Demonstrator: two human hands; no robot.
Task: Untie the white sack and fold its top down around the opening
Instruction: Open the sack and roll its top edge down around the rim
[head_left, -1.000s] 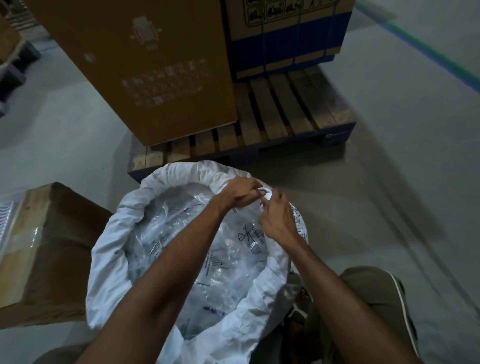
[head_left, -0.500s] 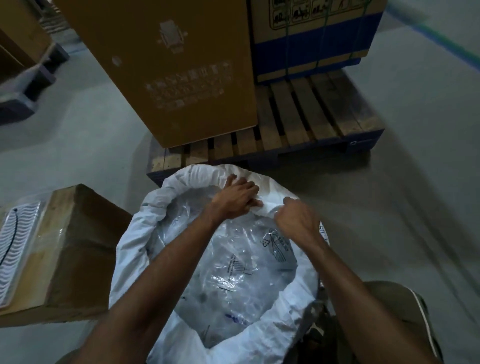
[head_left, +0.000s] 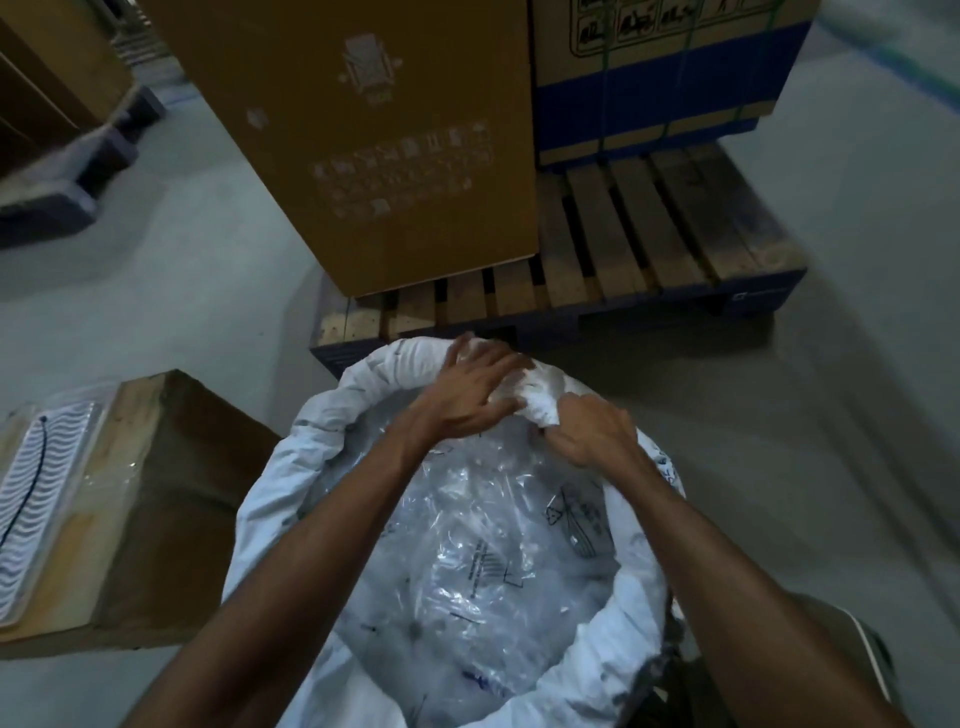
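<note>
The white sack (head_left: 311, 457) stands open on the floor below me, its top rolled into a thick cuff around the opening. Clear crinkled plastic bags (head_left: 488, 566) with printed symbols fill the inside. My left hand (head_left: 467, 389) lies over the far part of the cuff, fingers curled around the rolled fabric. Just to its right, my right hand (head_left: 592, 431) pinches the same rolled rim at the far right edge. Both forearms reach across the opening and hide part of the contents.
A wooden pallet (head_left: 639, 260) lies just beyond the sack, with a tall brown carton (head_left: 363, 130) and a blue-banded carton (head_left: 660, 78) on it. A low brown box (head_left: 161, 499) carrying a plastic-wrapped tray (head_left: 36, 499) stands at the left. Grey concrete floor (head_left: 857, 415) at right.
Both hands shifted along the far rim, now gripping the rolled cuff more fully. The camera has moved nearer to the sack and tilted, so the pallet and cartons sit lower right.
</note>
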